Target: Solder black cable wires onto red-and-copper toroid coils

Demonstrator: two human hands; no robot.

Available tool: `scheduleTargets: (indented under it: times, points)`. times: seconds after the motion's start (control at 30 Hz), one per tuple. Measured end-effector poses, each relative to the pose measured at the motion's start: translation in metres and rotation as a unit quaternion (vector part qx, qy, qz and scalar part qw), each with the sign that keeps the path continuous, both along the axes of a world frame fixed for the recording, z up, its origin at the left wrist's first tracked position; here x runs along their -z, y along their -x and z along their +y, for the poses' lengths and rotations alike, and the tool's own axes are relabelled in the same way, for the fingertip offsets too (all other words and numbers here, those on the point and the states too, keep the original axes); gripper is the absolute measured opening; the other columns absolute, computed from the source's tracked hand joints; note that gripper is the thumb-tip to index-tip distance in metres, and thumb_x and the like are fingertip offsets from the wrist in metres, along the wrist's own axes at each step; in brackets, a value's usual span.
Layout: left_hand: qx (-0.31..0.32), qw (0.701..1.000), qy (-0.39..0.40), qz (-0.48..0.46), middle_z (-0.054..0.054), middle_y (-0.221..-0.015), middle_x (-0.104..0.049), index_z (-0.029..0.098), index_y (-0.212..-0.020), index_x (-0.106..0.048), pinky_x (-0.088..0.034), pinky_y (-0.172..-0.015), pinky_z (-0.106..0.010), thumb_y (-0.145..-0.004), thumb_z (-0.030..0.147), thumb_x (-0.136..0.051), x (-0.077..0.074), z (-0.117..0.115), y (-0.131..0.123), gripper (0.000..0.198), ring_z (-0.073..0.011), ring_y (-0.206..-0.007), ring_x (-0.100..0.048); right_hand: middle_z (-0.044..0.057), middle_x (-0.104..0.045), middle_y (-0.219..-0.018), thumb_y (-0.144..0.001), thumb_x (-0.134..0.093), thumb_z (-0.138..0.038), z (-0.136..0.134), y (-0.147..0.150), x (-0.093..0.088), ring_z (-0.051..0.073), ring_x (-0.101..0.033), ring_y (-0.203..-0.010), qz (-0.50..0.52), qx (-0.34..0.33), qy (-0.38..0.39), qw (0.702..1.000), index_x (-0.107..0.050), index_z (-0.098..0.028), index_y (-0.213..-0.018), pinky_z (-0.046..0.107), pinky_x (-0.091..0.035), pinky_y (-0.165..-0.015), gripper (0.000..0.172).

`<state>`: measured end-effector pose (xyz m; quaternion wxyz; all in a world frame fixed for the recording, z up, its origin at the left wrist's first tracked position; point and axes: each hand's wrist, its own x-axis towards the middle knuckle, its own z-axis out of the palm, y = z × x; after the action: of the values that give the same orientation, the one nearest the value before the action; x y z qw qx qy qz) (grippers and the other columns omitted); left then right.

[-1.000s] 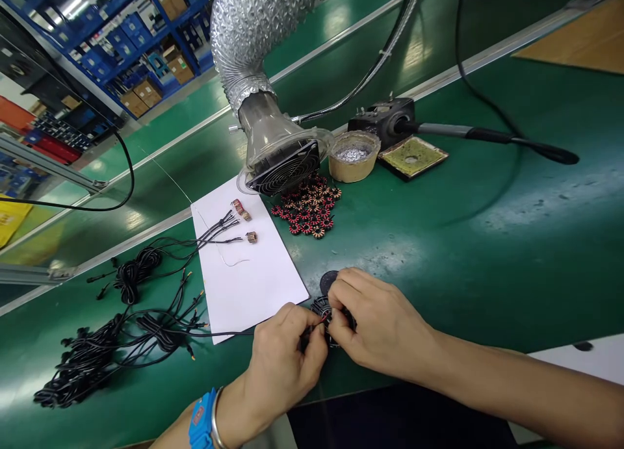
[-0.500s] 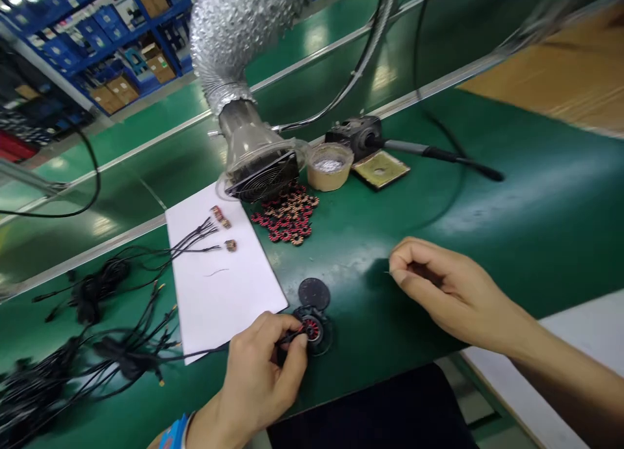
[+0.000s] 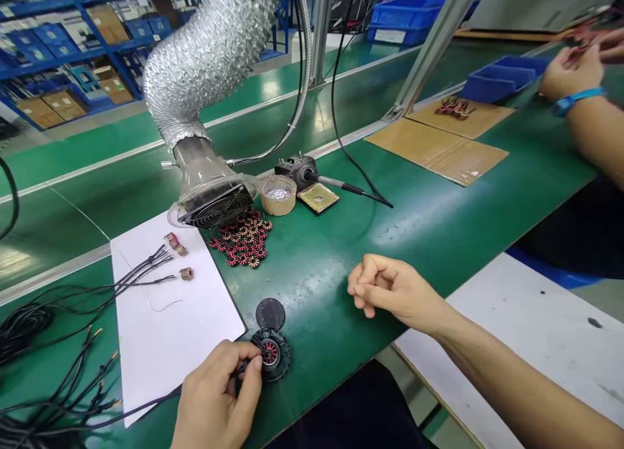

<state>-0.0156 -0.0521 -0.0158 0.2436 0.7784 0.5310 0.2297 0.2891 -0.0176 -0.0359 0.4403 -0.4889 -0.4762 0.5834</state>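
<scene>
My left hand point(image 3: 214, 397) pinches a thin black cable point(image 3: 209, 387) where it meets a red-and-copper toroid coil point(image 3: 269, 353), which sits in a round black holder point(image 3: 273, 371). A flat black disc point(image 3: 270, 314) lies just above the holder on the green bench mat point(image 3: 322, 286). My right hand point(image 3: 394, 290) hovers to the right of the holder, well apart from it, with its fingers curled together. Nothing shows in those fingers. A white paper sheet point(image 3: 166, 325) lies left of the holder, bearing black cable ends and small coils point(image 3: 186, 273).
A fume extractor point(image 3: 214, 205) with a foil duct stands beyond a pile of toroid coils point(image 3: 241, 241). Behind them are a solder tin, soldering iron point(image 3: 341, 186) and its stand. Bundled cables point(image 3: 63, 384) lie at left. A co-worker's hands point(image 3: 572, 69) work at top right.
My right hand has left the coil and moved right, its fingers now curled. My left hand stays at the coil. The view has swung, showing more of the bench to the right.
</scene>
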Motion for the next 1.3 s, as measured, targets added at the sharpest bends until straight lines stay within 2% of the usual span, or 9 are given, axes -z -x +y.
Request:
scheduleTargets:
  times: [0.1,0.2,0.3,0.4,0.6,0.9,1.07,1.2,1.3]
  points:
    - [0.000,1.000,0.013,-0.004,0.001,-0.067,-0.062,0.021,-0.086,-0.064,-0.040,-0.045,-0.020,-0.091,0.030,-0.053,-0.003,0.002,-0.001,0.015,-0.0108,-0.051,-0.054,-0.002,-0.058,-0.065,-0.077,-0.067,-0.022,-0.022,-0.026,-0.012,0.010,-0.054,-0.050,-0.080,-0.104,0.035,0.991,-0.046,-0.022,-0.071,0.021,-0.043,-0.044,0.022]
    - [0.002,0.999,0.052,0.000,0.001,-0.069,-0.062,0.021,-0.084,-0.065,-0.041,-0.048,-0.020,-0.090,0.027,-0.052,-0.005,0.002,-0.002,0.015,-0.0105,-0.053,-0.054,-0.004,-0.054,-0.053,-0.078,-0.063,-0.013,-0.043,-0.047,-0.027,0.012,-0.053,-0.047,-0.288,-0.243,0.027,0.926,-0.062,-0.025,-0.082,0.023,-0.042,-0.046,0.012]
    - [-0.012,0.996,0.091,0.001,0.001,-0.070,-0.062,0.021,-0.084,-0.065,-0.040,-0.050,-0.020,-0.088,0.025,-0.052,-0.007,0.001,-0.003,0.014,-0.0105,-0.055,-0.054,0.000,-0.062,-0.068,-0.086,-0.055,-0.017,-0.044,-0.033,-0.034,0.011,-0.053,-0.047,-0.392,-0.212,-0.108,0.889,-0.065,-0.025,-0.092,0.023,-0.042,-0.043,0.014]
    - [-0.033,0.992,0.122,0.000,0.000,-0.069,-0.062,0.020,-0.082,-0.065,-0.039,-0.050,-0.020,-0.086,0.024,-0.053,-0.007,0.000,-0.005,0.013,-0.0107,-0.055,-0.053,0.003,-0.063,-0.082,-0.092,-0.050,-0.018,-0.030,0.019,-0.031,0.013,-0.059,-0.065,-0.351,-0.200,-0.234,0.884,-0.062,-0.022,-0.091,0.024,-0.048,-0.055,0.013]
    - [-0.065,0.984,0.167,-0.017,-0.001,-0.072,-0.063,0.019,-0.079,-0.064,-0.039,-0.052,-0.020,-0.084,0.021,-0.052,-0.008,0.001,-0.007,0.014,-0.0108,-0.058,-0.052,0.005,-0.057,-0.079,-0.092,-0.043,-0.014,-0.006,0.110,-0.011,0.020,-0.054,-0.075,-0.366,-0.192,-0.359,0.837,-0.060,-0.016,-0.082,0.034,-0.046,-0.069,0.020]
    - [-0.076,0.981,0.177,-0.038,0.000,-0.070,-0.061,0.017,-0.076,-0.063,-0.035,-0.049,-0.019,-0.082,0.018,-0.052,-0.007,0.002,-0.010,0.013,-0.0092,-0.055,-0.048,0.004,-0.055,-0.081,-0.090,-0.048,-0.010,-0.003,0.111,-0.008,0.020,-0.052,-0.077,-0.399,-0.249,-0.394,0.790,-0.060,-0.016,-0.082,0.031,-0.041,-0.064,0.016]
    - [-0.061,0.984,0.165,-0.020,0.001,-0.067,-0.061,0.018,-0.073,-0.065,-0.035,-0.051,-0.020,-0.081,0.017,-0.053,-0.011,0.003,-0.011,0.014,-0.0093,-0.055,-0.048,0.004,-0.053,-0.080,-0.083,-0.050,-0.005,-0.004,0.115,-0.002,0.021,-0.050,-0.073,-0.408,-0.232,-0.431,0.771,-0.056,-0.016,-0.081,0.030,-0.031,-0.053,0.013]
    - [-0.067,0.984,0.158,-0.037,0.001,-0.069,-0.062,0.018,-0.073,-0.066,-0.037,-0.054,-0.020,-0.079,0.013,-0.053,-0.010,0.003,-0.010,0.015,-0.0093,-0.058,-0.051,0.005,-0.053,-0.079,-0.087,-0.045,-0.004,-0.007,0.117,0.004,0.021,-0.048,-0.073,-0.404,-0.191,-0.442,0.778,-0.058,-0.015,-0.083,0.031,-0.035,-0.058,0.017]
    - [-0.072,0.984,0.157,-0.039,0.001,-0.068,-0.062,0.018,-0.075,-0.067,-0.036,-0.053,-0.019,-0.081,0.016,-0.053,-0.008,0.003,-0.009,0.016,-0.0091,-0.057,-0.050,0.005,-0.053,-0.075,-0.088,-0.046,-0.006,-0.011,0.118,0.007,0.021,-0.046,-0.070,-0.447,-0.144,-0.456,0.756,-0.057,-0.016,-0.077,0.033,-0.036,-0.060,0.019]
